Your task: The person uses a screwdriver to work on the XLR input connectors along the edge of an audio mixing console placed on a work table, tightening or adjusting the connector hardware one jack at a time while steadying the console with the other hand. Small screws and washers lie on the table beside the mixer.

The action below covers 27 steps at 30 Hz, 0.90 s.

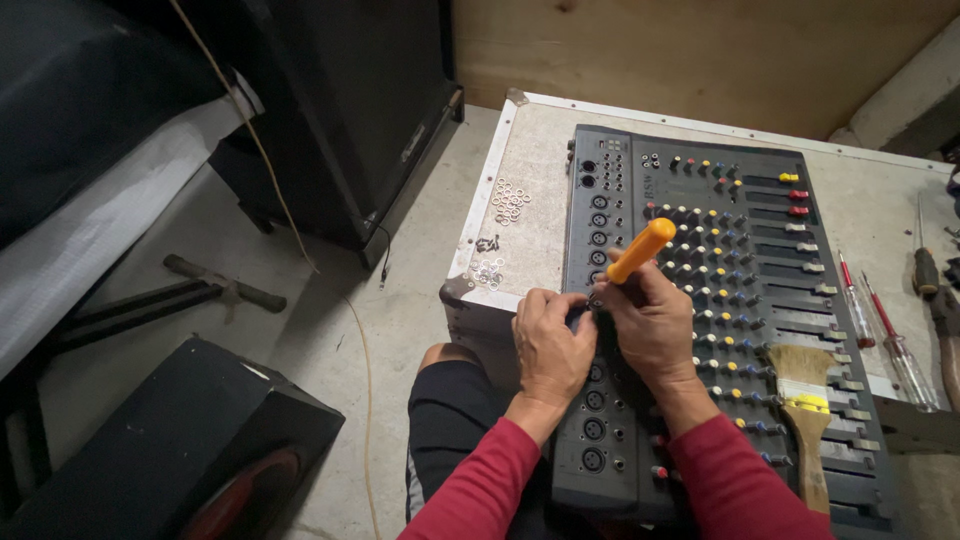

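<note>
Gripping a screwdriver with a bright orange plastic handle (641, 250), the right hand (655, 325) is clenched around its lower part, the tip angled down and hidden among the fingers at the left edge of the grey multi-channel audio mixing console (700, 300). The left hand (552, 345) rests curled on the same spot, fingertips pressed against the panel beside the column of round black sockets (596, 260); whether it pinches anything small I cannot tell.

The console lies flat on a worn, pale work surface (530, 230). Two little heaps of silver metal washers and nuts (510, 200) sit loose on that surface near its left edge, just beside the console. A wooden-handled paintbrush with a yellow band (805, 400) lies across the faders, and two clear-handled red-tipped screwdrivers (880, 325) lie to the right.

Judging from this, the tip could slip out of the fastener because both hands crowd the spot and hide it, gouging the panel or a nearby socket. A bump of the sleeve could also scatter the loose washers off the edge onto the concrete floor (330, 330).
</note>
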### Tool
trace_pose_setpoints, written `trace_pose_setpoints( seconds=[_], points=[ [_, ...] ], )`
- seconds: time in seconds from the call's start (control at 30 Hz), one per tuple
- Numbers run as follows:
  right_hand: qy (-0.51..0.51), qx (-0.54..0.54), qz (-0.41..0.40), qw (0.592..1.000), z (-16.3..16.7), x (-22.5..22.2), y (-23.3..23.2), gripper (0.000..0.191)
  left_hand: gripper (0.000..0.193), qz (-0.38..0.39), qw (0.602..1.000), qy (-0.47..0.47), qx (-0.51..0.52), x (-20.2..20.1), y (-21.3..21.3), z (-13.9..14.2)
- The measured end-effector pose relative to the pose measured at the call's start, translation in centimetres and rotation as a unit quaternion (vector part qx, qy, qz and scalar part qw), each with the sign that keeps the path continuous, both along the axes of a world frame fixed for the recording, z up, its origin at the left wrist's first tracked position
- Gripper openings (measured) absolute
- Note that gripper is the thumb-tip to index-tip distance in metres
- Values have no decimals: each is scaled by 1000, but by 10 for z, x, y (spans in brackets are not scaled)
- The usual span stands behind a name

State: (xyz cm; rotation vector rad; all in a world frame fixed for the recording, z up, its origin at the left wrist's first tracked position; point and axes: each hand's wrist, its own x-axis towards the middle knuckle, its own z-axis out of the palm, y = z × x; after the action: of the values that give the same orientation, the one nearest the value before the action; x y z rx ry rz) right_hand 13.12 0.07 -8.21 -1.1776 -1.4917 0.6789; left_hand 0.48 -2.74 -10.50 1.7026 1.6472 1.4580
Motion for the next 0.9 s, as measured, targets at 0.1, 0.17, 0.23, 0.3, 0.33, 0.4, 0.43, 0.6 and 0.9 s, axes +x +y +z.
trace_pose_setpoints(
  seconds=[0.1, 0.17, 0.23, 0.3, 0.33, 0.4, 0.43, 0.6, 0.9],
  points=[
    [1, 9, 14, 1000, 0, 0, -1, 39, 22, 7, 1000, -1, 15, 0, 0, -1],
    [35, 0, 34, 999, -1, -1, 0, 42, 21, 10, 1000, 0, 15, 1, 1, -3],
    [48, -12, 39, 998, -2, 0, 0, 43, 21, 11, 1000, -1, 14, 2, 2, -4],
    [40, -26, 31, 998, -3, 0, 0, 44, 20, 12, 1000, -3, 14, 2, 2, -4],
    [54, -22, 33, 998, -4, 0, 0, 44, 21, 12, 1000, -2, 13, 2, 2, -5],
    [80, -12, 36, 996, -5, 0, 0, 44, 21, 12, 1000, -1, 13, 2, 2, -5],
    [83, -11, 39, 996, -5, 1, 1, 44, 21, 12, 1000, -1, 12, 2, 2, -5],
    [100, -5, 50, 994, -8, 1, 2, 44, 22, 12, 1000, -4, 14, 2, 1, -4],
    [100, -7, 51, 994, -8, 2, 2, 45, 21, 9, 1000, 2, 20, 0, 0, 1]
  ],
)
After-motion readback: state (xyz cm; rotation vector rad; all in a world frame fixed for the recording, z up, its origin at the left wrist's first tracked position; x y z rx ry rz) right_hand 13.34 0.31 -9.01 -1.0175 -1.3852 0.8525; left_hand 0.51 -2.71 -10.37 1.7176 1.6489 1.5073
